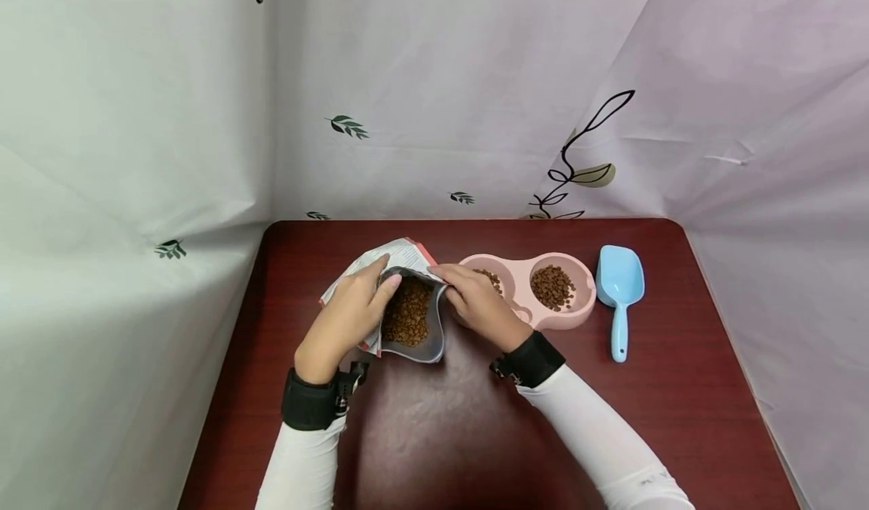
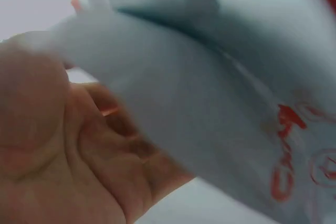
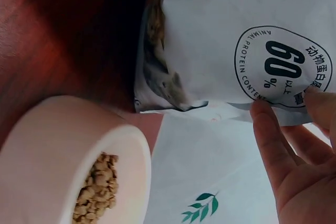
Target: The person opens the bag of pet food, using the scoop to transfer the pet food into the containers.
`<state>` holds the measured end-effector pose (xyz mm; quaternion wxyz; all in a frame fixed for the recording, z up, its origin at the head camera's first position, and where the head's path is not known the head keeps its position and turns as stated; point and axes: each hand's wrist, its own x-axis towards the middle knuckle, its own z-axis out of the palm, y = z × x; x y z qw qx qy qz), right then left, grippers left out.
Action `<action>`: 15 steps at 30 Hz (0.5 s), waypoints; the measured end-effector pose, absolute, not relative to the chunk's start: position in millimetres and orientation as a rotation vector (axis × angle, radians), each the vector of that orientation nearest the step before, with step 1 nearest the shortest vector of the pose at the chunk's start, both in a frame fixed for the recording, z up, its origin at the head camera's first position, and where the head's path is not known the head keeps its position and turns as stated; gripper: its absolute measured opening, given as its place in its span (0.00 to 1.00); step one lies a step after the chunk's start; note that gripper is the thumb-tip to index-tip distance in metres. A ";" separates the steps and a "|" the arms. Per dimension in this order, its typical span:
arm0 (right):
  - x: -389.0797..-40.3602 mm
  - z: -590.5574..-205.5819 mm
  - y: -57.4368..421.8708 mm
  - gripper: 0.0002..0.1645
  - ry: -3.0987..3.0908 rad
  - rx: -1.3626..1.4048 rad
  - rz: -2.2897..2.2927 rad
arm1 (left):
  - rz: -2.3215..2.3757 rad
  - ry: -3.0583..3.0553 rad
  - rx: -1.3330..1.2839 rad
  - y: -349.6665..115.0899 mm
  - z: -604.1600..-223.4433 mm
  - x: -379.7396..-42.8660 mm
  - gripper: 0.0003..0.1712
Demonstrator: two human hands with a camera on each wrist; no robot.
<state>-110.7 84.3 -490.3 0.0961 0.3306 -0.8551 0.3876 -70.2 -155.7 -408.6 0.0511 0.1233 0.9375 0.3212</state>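
Note:
A white pet food bag [image 1: 400, 253] with red edges stands with its mouth spread, showing brown kibble [image 1: 407, 317] inside a silvery lining. My left hand [image 1: 345, 315] holds the bag's left rim, thumb at the mouth and fingers along the outside. Pale bag film crosses in front of the left palm [image 2: 79, 161] in the left wrist view, hiding part of the fingers. With fingertips and thumb, my right hand [image 1: 483, 304] pinches the upper right rim. The right wrist view shows those fingers [image 3: 270, 140] at the edge of the printed bag front.
Just right of the bag is a pink double bowl [image 1: 521, 276] with kibble [image 1: 552, 287] in both cups; my right hand covers part of it. A light blue scoop [image 1: 619, 276] lies farther right on the dark red table [image 1: 679, 389]. Patterned cloth [image 1: 434, 95] hangs behind.

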 end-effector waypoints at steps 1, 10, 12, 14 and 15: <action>-112.7 -489.2 83.8 0.22 -2.532 0.982 1.148 | 0.989 2.834 0.370 -158.0 -407.8 -66.2 0.41; -131.9 -468.6 76.9 0.20 -2.631 0.999 1.130 | 1.059 2.931 0.480 -170.4 -425.7 -27.0 0.76; -135.3 -464.5 75.2 0.20 -2.660 0.997 1.125 | 1.040 3.010 0.488 -170.9 -431.8 -23.8 0.71; -138.2 -462.2 73.5 0.20 -2.687 0.997 1.112 | 1.014 3.065 0.471 -171.7 -436.4 -22.4 0.64; -139.3 -461.1 72.7 0.21 -2.699 0.996 1.110 | 1.015 3.077 0.464 -172.2 -438.0 -22.5 0.60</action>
